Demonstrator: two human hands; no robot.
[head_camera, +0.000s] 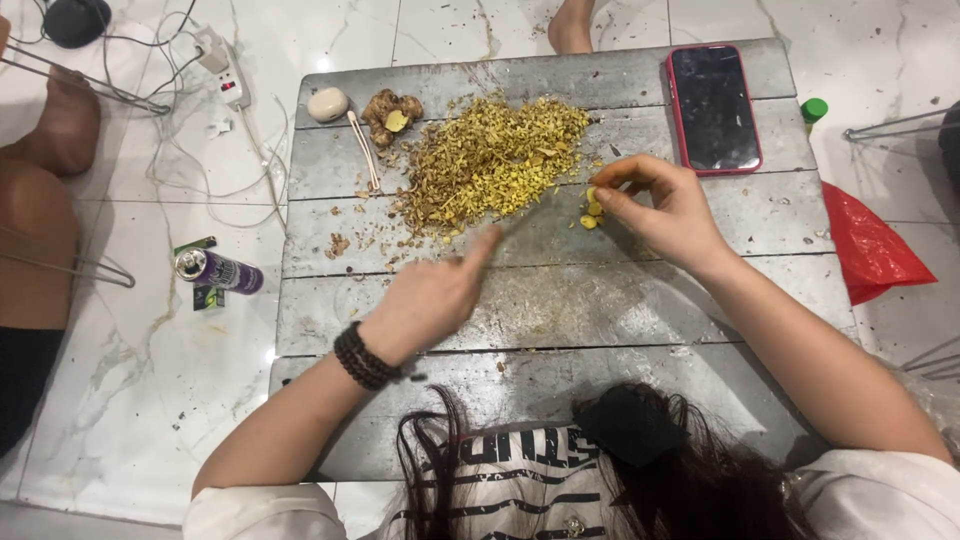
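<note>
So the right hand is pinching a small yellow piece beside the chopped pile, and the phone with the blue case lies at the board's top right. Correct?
Not quite. In the head view the phone has a red case, not blue. The rest holds: the right hand pinches a small yellow piece beside the chopped pile.

We've got the chopped pile (490, 160) mid-board (560, 310), ginger root (390, 112) at its far left, phone (713, 108) far right, and a can (218, 271) on the floor left of the board.
</note>
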